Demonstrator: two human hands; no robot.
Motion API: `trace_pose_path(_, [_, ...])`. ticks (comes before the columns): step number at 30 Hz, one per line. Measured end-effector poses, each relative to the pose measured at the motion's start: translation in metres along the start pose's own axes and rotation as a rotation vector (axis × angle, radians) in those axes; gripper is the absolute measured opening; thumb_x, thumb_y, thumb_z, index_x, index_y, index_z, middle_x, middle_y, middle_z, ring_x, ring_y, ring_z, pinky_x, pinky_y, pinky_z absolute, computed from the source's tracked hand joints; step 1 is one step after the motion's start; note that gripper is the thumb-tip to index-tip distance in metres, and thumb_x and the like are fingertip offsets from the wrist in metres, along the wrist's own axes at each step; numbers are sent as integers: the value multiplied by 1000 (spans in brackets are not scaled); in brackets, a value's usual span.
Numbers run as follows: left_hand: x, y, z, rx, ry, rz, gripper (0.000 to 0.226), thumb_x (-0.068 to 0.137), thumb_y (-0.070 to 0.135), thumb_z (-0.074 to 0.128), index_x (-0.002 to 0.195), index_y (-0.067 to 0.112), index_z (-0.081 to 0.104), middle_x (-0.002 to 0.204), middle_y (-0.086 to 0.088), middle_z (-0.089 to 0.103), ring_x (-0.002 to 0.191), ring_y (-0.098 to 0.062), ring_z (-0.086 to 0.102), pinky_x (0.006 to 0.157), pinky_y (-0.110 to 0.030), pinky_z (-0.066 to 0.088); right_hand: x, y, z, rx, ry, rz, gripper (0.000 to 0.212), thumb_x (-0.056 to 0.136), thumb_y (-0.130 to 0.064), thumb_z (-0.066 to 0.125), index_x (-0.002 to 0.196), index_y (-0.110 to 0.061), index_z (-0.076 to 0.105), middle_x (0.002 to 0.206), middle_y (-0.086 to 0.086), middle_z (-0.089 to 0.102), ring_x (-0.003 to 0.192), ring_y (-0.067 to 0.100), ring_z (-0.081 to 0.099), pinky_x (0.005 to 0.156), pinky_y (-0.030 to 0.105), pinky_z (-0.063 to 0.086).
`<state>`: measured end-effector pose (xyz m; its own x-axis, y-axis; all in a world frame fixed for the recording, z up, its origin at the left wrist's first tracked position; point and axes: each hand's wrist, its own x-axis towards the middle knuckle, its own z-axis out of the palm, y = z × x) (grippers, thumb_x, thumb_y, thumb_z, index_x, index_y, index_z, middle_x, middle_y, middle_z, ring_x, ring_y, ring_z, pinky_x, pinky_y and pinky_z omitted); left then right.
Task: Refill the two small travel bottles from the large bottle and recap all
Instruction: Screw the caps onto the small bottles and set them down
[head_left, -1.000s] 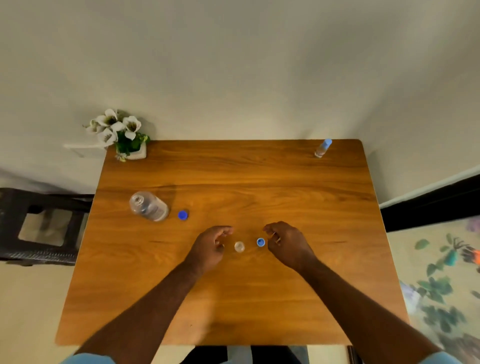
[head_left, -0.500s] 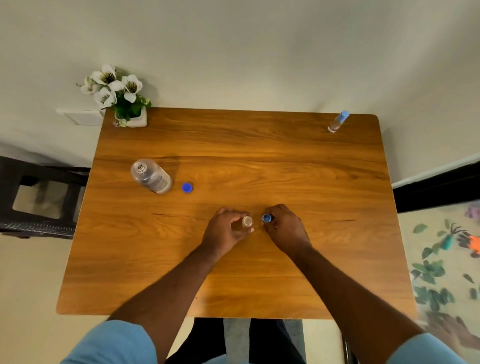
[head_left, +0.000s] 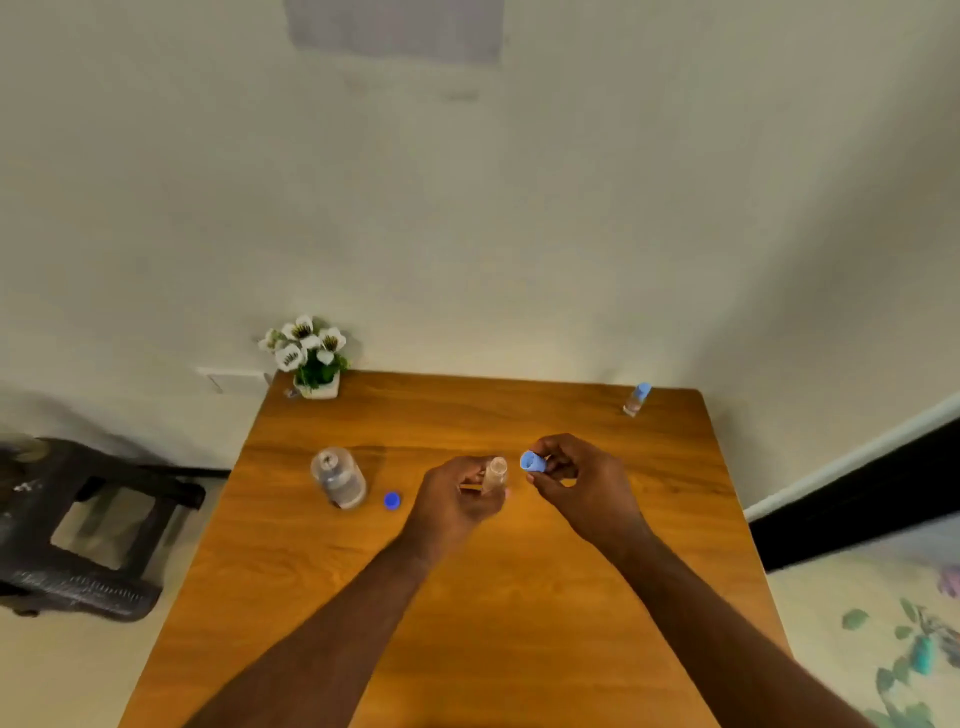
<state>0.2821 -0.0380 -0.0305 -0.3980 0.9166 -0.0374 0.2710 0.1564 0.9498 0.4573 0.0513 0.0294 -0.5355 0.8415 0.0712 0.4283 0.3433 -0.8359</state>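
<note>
My left hand (head_left: 457, 499) grips a small clear travel bottle (head_left: 494, 474), uncapped and lifted above the wooden table (head_left: 519, 623). Just right of it, my right hand (head_left: 582, 483) pinches the bottle's light blue cap (head_left: 532, 461) between thumb and fingers, a short gap from the bottle's mouth. The large clear bottle (head_left: 338, 478) stands open at the left, with its dark blue cap (head_left: 392, 500) lying on the table beside it. A second small travel bottle (head_left: 636, 400) with a light blue cap on stands at the far right corner.
A white pot of white flowers (head_left: 310, 358) sits at the table's far left corner against the wall. A dark plastic stool (head_left: 78, 525) stands on the floor left of the table. A patterned floor mat (head_left: 909, 634) lies to the right.
Both hands closed on the small bottle and its cap on the table, then lifted them off the surface. The camera tilted up, showing more wall.
</note>
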Motion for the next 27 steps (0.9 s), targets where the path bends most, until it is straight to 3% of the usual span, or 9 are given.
trace_pose_path(2, [10,31,-10,0,45,67,32,84,45,72,103,19,76,90,2,78,87,-7,74,76,-27,61,19,-27,-19,-23,11,-77,27,79,-14,82,103,-24,74,98,-15,69,82,6,67,76,33,59])
trace_pose_path(6, [33,85,-32,35,78,220,11,87,31,74,86,20,74,76,7,73,72,-2,68,65,-20,53,59,-78,-59,-103,-42,-284,31,83,-8,77,110,-24,74,106,-8,66,89,6,67,80,29,58])
trace_pose_path(9, [51,124,-48,84,64,314,15,87,34,75,94,20,75,81,7,75,76,-10,70,70,-25,57,85,-120,-86,-224,-111,-422,33,87,-5,72,115,-21,75,107,-5,64,96,5,64,86,22,53])
trace_pose_path(13, [67,169,-62,115,96,411,17,82,25,81,98,21,77,81,17,74,78,0,68,72,-6,48,103,-181,-118,-416,-175,-560,32,90,-6,69,117,-22,73,111,-5,69,96,8,64,86,21,51])
trace_pose_path(16, [73,198,-69,127,114,454,9,83,26,81,90,25,76,71,25,70,72,5,65,70,-4,45,110,-221,-136,-574,-210,-587,30,91,-9,67,117,-24,71,114,-7,71,95,10,65,86,27,53])
trace_pose_path(19, [76,221,-77,127,123,484,13,82,35,81,86,23,76,73,15,74,73,-4,68,70,-13,53,116,-251,-146,-744,-248,-618,29,93,-10,66,117,-24,72,113,-7,72,93,6,63,85,23,49])
trace_pose_path(22, [80,232,-83,104,107,492,28,78,47,78,90,21,77,76,3,76,72,-17,71,76,-40,60,117,-277,-156,-858,-232,-589,21,93,-24,67,113,-20,74,108,-4,73,94,10,64,83,23,46])
trace_pose_path(24, [82,236,-86,83,104,487,36,75,54,77,90,21,77,76,0,76,71,-23,71,75,-49,60,115,-290,-159,-936,-191,-529,28,92,-44,66,96,-18,74,92,-2,73,85,17,64,74,28,47])
trace_pose_path(27, [81,244,-88,71,106,487,35,78,51,78,90,19,77,76,-2,77,71,-24,72,76,-46,61,116,-300,-162,-1027,-36,-475,55,84,-70,56,66,-18,60,65,0,59,62,16,53,60,28,41])
